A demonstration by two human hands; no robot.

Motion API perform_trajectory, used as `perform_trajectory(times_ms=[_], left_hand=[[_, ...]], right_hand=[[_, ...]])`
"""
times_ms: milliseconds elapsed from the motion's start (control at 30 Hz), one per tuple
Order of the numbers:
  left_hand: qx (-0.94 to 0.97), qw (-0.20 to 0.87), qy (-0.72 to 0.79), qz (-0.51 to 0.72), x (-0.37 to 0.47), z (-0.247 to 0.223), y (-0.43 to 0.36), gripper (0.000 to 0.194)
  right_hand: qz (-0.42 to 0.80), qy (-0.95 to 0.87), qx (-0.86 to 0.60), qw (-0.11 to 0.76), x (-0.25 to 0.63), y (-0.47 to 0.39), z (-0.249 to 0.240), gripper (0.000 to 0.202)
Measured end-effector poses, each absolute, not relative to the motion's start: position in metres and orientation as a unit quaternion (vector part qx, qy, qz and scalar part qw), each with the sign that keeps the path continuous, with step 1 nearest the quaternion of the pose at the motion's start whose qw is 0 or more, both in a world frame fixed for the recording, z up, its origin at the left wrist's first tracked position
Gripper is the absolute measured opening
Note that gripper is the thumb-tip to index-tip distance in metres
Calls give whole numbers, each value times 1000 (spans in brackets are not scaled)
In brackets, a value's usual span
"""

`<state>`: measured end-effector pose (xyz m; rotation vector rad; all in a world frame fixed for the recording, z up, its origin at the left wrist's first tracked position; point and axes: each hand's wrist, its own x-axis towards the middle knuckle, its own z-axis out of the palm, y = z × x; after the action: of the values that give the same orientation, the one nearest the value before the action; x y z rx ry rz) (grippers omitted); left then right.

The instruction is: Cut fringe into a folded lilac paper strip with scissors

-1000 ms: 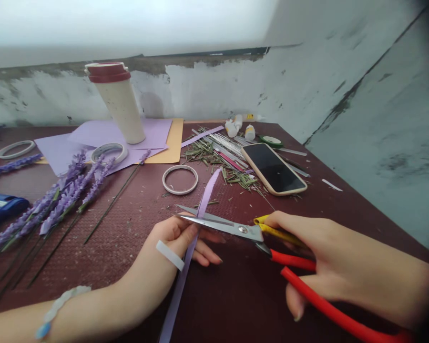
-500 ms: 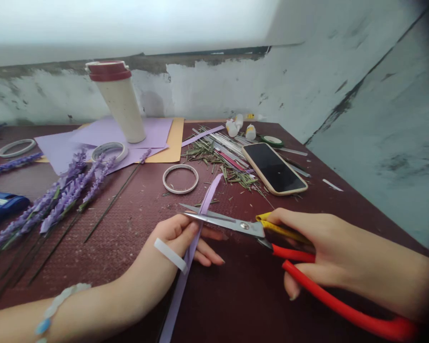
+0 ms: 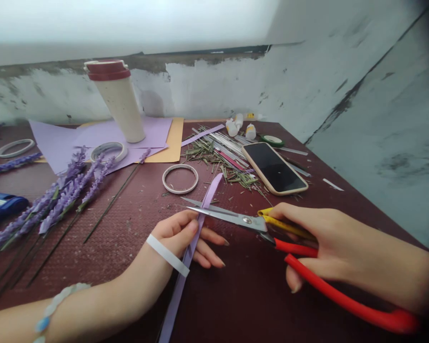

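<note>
My left hand [image 3: 184, 236] pinches a long purple paper strip [image 3: 177, 297] between thumb and index finger; the other fingers are spread. The strip's top end stands up past the fingertips. A white strip [image 3: 168, 255] lies across the back of that hand near the thumb. My right hand [image 3: 329, 247] is closed round the yellow and red handles of a pair of scissors [image 3: 243, 220]. The blades lie slightly apart around the purple strip, just above my left fingertips.
Purple flower stems [image 3: 62, 205] lie at left beside a blue object [image 3: 3, 209]. Tape rings [image 3: 180, 192], purple paper sheets [image 3: 157, 131], a lidded cup [image 3: 119, 105], green and silvery clippings [image 3: 207, 155], a phone [image 3: 275, 169] and small white bottles [image 3: 231, 127] spread across the table.
The scissors have shifted slightly upward and right along the purple strip. The white strip on my left hand has tilted and slid a little. My left hand stays nearly in place.
</note>
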<state>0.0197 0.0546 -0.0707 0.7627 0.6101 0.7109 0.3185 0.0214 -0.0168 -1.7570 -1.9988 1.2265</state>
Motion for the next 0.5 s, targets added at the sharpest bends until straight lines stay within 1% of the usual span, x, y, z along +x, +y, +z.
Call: perform_trajectory(times_ms=[167,267,333,433,500], left_hand=[[356,805,337,334,27,-68,51,29],[354,790,351,358,36,-70,48,42],[360,776,359,372,39,-70,46,47],[374,751,381,388,40,-67,42,42],[379,743,387,393,39,-63,41,41]], right_hand=[[417,-679,-597,98,319,21,-16,34],[418,-678,-598,91,318,23,-15,31],[406,-678,-606,93,316,23,-16,38],[380,-675,-624,104,316,21,-16,56],[372,-672,-633,97,317,18,-17,67]])
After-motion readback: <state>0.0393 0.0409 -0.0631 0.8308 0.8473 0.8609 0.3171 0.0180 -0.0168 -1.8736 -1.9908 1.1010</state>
